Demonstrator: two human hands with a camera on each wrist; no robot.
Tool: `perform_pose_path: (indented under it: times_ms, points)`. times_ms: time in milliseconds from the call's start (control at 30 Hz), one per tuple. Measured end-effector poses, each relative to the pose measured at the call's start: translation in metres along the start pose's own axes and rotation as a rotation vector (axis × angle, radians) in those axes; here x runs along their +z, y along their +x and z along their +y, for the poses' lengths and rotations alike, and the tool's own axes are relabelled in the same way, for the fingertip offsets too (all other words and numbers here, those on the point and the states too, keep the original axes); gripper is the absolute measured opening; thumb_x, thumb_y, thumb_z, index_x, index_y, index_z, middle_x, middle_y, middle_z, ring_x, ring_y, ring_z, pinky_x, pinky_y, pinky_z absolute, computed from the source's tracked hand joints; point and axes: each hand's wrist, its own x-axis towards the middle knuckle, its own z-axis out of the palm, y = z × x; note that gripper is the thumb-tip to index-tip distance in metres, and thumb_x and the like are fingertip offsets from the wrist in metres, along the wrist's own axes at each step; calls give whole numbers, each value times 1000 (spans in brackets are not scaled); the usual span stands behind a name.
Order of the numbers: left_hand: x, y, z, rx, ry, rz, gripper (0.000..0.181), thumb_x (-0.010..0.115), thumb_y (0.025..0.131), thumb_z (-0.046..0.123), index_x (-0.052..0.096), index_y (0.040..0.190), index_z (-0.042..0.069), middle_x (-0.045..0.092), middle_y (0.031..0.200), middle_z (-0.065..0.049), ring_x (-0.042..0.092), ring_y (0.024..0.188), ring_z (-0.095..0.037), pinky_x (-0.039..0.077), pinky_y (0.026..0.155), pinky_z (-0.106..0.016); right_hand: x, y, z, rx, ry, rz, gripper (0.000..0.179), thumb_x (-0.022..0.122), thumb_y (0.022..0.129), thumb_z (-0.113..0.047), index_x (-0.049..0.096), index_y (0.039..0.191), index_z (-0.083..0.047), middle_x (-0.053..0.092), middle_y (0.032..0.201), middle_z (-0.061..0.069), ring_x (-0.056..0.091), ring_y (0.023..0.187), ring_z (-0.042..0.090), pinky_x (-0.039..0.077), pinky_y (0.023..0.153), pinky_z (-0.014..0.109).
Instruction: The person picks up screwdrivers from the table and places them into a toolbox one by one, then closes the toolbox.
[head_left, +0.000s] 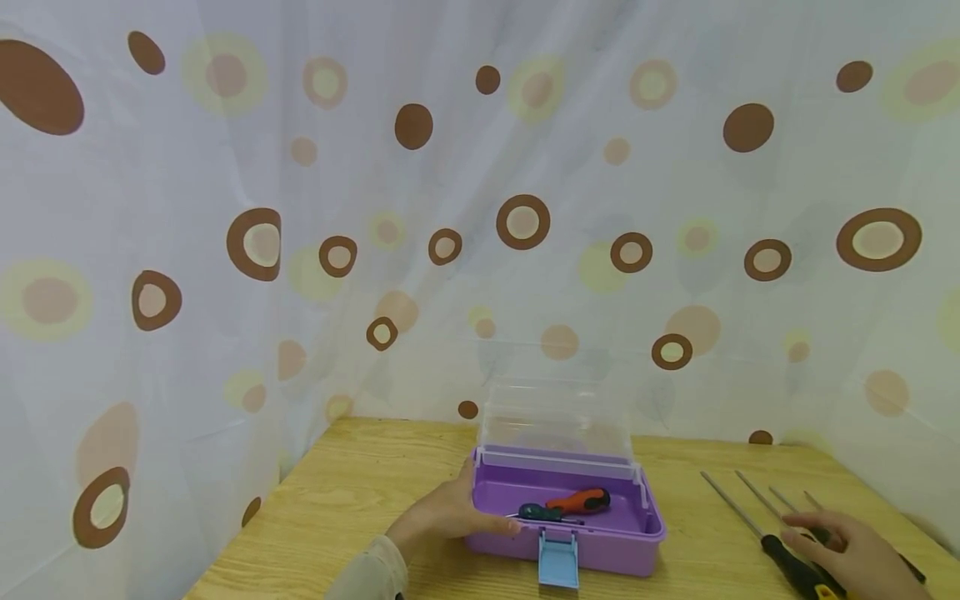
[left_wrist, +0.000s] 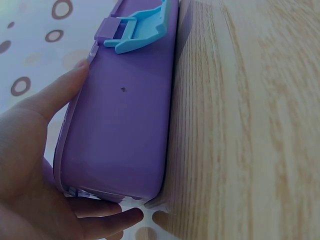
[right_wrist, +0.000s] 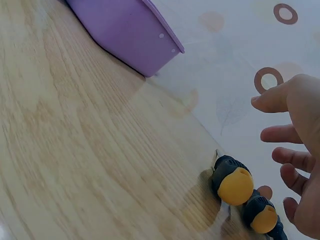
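A purple toolbox point(head_left: 600, 557) stands on the table with its clear lid point(head_left: 555, 421) raised and its blue latch point(head_left: 558, 564) hanging down in front. My left hand point(head_left: 447, 510) holds its left end, thumb along the front rim and fingers round the side, as the left wrist view shows. Inside lie an orange-handled screwdriver point(head_left: 583, 501) and a smaller dark green one point(head_left: 542, 512). Over several long screwdrivers at the right, my right hand point(head_left: 858, 552) hovers with loosely bent fingers. The nearest screwdriver point(right_wrist: 235, 186) has a black handle with a yellow end.
The wooden table point(head_left: 390, 467) meets a white curtain point(head_left: 450, 167) with brown and yellow circles at its back and sides. The long screwdrivers lie side by side, shafts pointing away, right of the toolbox.
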Motion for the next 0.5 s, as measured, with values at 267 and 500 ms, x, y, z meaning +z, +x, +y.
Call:
perform_pose_path:
  times_ms: [267, 500]
  points:
    - [1, 1, 1, 2, -3, -3, 133, 88, 77, 47, -3, 165, 6, 48, 149, -23, 54, 129, -41, 36, 109, -64, 3, 3, 14, 36, -253, -28, 66, 58, 102, -55, 74, 110, 9, 53, 118, 43, 50, 106, 60, 50, 79, 65]
    - [0, 3, 0, 14, -1, -4, 133, 88, 77, 46, -4, 165, 6, 48, 149, -22, 53, 129, -40, 36, 109, -62, 6, 3, 13, 13, -368, -37, 61, 70, 94, -55, 77, 96, 6, 62, 106, 29, 56, 99, 52, 51, 76, 65]
